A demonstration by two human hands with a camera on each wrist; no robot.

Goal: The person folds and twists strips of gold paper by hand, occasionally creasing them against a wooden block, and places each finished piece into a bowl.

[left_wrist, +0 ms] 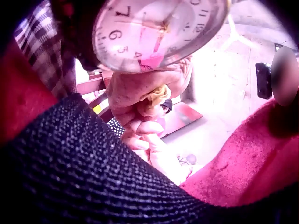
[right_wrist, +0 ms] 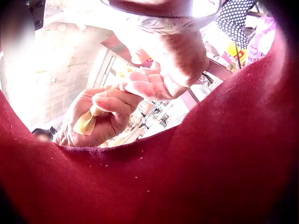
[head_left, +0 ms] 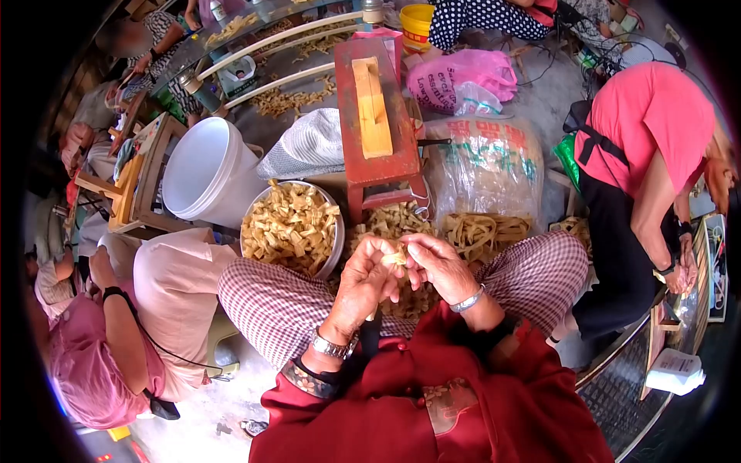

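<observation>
In the head view both hands meet above the lap. A pale yellow, ribbon-like strip (head_left: 396, 257) with a knotted look is between them. My left hand (head_left: 361, 276) pinches it between thumb and curled fingers, and a flared end of the strip (right_wrist: 86, 123) sticks out from that hand in the right wrist view. My right hand (head_left: 449, 272) has its thumb and fingertips on the strip's other side, pinching it. Just beyond the hands is a round bowl (head_left: 340, 245) heaped with yellow knotted pieces (head_left: 287, 225). More such pieces lie below the hands, partly hidden by them.
A red wooden bench (head_left: 376, 171) with a wooden block (head_left: 372, 108) stands ahead. Loose long strips (head_left: 486, 233) lie before a clear plastic sack (head_left: 486, 166). A white bucket (head_left: 204, 170) stands left. People sit close on both sides, one in a pink top (head_left: 656, 127).
</observation>
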